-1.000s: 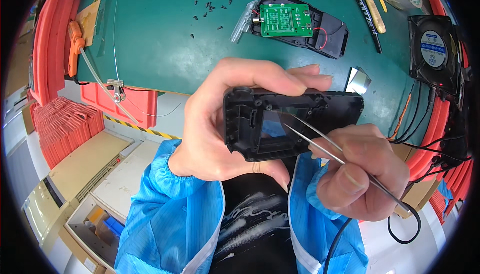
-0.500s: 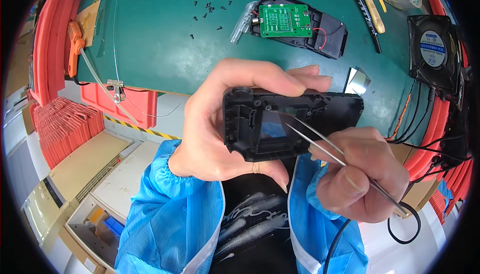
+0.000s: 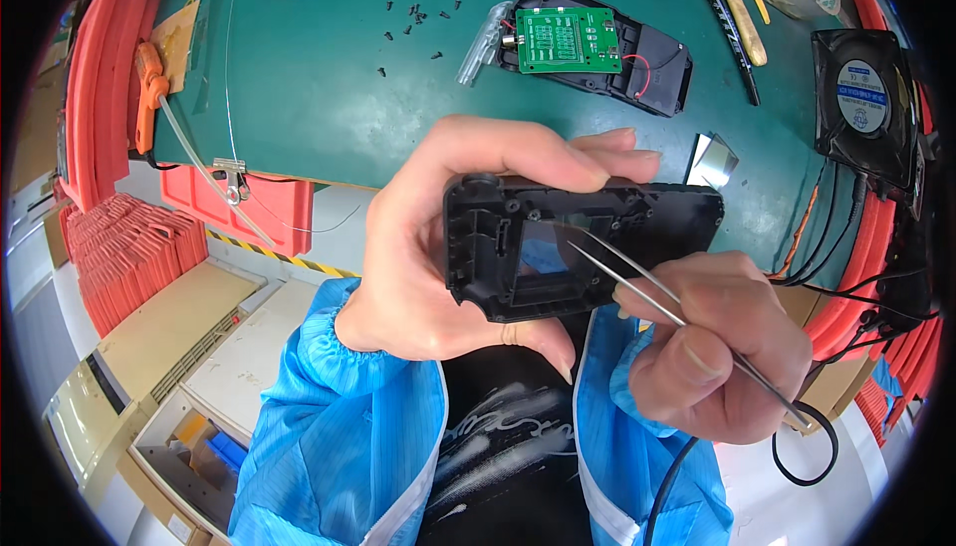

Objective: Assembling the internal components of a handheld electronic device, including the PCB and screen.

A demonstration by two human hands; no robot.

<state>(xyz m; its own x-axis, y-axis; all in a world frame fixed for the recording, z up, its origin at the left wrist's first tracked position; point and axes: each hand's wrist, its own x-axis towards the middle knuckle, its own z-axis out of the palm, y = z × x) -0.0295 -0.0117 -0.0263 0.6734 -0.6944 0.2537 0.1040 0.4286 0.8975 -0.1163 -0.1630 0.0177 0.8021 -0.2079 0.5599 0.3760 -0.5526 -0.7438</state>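
My left hand (image 3: 413,247) is wrapped round a black plastic housing half (image 3: 657,232), its hollow inner side facing up and a clear window (image 3: 543,250) near its left end. Between the fingers of my right hand (image 3: 722,347) is a pair of metal tweezers (image 3: 642,289). Their tips are slightly apart and lie over the window; whether they touch it I cannot tell. Beyond my hands, another black housing half (image 3: 662,78) rests on the green mat, with a green circuit board (image 3: 568,40) on it and a red wire. Several small black screws (image 3: 416,16) lie to its left.
Past the housing on the right are a black pen (image 3: 719,23), a wooden-handled tool (image 3: 744,26) and a black fan (image 3: 864,98) with cables. Small shiny plates (image 3: 711,161) lie near the mat's front edge. A clip (image 3: 234,180) and an orange-handled tool (image 3: 149,98) are at the left.
The tweezers and my right hand have shifted very slightly to the left over the window. My left hand and the housing stay in place.
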